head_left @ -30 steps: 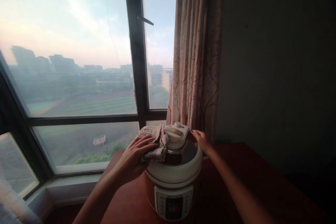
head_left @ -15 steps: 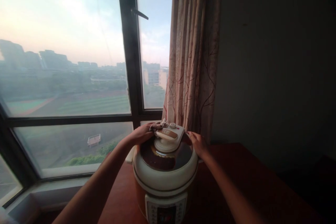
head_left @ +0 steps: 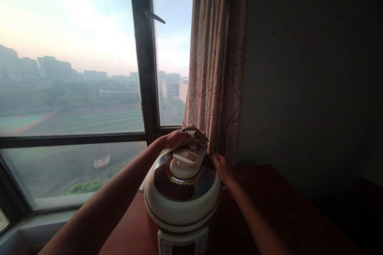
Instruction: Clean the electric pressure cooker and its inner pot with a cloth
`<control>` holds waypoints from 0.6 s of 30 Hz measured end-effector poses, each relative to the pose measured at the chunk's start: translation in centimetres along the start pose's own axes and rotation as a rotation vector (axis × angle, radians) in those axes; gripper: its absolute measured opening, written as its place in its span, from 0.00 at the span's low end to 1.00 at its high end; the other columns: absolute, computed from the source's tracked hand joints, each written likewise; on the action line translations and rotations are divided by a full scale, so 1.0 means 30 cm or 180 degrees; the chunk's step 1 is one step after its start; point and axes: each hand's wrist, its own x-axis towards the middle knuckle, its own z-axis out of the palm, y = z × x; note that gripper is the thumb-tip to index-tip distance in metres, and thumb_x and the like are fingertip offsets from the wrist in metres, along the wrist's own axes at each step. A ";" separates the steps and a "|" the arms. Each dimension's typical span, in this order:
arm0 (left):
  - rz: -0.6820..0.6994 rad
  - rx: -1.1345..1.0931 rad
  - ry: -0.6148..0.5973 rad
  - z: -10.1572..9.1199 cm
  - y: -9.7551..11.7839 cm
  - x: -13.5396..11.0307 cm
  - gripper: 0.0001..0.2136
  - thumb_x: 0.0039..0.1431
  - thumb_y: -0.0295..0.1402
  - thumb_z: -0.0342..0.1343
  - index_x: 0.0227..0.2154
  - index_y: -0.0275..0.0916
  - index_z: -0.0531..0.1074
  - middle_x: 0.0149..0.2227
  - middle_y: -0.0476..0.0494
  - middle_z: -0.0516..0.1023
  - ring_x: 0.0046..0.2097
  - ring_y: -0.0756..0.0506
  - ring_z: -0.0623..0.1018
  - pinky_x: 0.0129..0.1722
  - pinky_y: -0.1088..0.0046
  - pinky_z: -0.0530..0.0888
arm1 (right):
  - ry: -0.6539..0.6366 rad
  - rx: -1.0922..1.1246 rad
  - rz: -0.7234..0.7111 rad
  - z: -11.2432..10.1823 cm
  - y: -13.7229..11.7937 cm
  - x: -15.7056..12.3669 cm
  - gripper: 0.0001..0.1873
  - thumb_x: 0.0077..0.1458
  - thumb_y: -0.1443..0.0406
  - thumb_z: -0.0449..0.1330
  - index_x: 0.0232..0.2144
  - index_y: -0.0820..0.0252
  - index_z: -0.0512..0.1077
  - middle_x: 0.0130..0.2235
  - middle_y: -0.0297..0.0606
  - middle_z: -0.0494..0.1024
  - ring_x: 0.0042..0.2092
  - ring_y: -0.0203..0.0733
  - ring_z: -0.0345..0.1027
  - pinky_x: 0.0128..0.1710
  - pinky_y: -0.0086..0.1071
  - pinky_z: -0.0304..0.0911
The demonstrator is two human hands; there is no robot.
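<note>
A cream and brown electric pressure cooker [head_left: 182,203] stands on a reddish wooden table [head_left: 269,215], its lid handle [head_left: 187,159] on top. My left hand [head_left: 175,140] reaches over the far rim of the lid, fingers closed on a patterned cloth [head_left: 196,134] pressed against the back of the lid. Along the right side of the lid, my right hand [head_left: 223,167] rests with its fingers curled against the rim. The cooker's control panel [head_left: 182,245] faces me at the bottom edge.
A large window [head_left: 72,67] with a dark frame fills the left half, with a sill below. A patterned curtain [head_left: 217,59] hangs just behind the cooker. A dark wall lies to the right.
My left hand has carried the cloth from the near left of the lid round to its far side. The right hand has stayed on the lid's right rim. The view shifted left.
</note>
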 end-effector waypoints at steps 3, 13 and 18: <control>0.0011 0.0037 -0.0018 -0.006 -0.007 0.002 0.15 0.44 0.36 0.57 0.34 0.33 0.77 0.34 0.36 0.82 0.35 0.40 0.79 0.36 0.66 0.74 | -0.0002 0.0011 0.0003 -0.003 0.001 -0.001 0.26 0.63 0.55 0.44 0.39 0.59 0.81 0.43 0.49 0.83 0.49 0.54 0.75 0.48 0.40 0.64; 0.0354 0.0521 0.0246 -0.051 -0.126 -0.151 0.17 0.50 0.40 0.60 0.40 0.35 0.78 0.40 0.42 0.83 0.47 0.37 0.77 0.48 0.66 0.71 | 0.0009 0.0093 -0.0025 0.004 0.012 0.011 0.25 0.63 0.57 0.45 0.41 0.59 0.80 0.42 0.45 0.83 0.47 0.50 0.75 0.47 0.35 0.64; 0.0491 -0.0397 0.0243 -0.059 -0.122 -0.284 0.20 0.51 0.36 0.59 0.47 0.34 0.77 0.44 0.39 0.83 0.50 0.36 0.78 0.52 0.62 0.71 | -0.0022 0.0133 -0.0026 0.011 0.016 0.017 0.25 0.64 0.55 0.45 0.40 0.59 0.80 0.39 0.44 0.84 0.45 0.48 0.75 0.45 0.34 0.64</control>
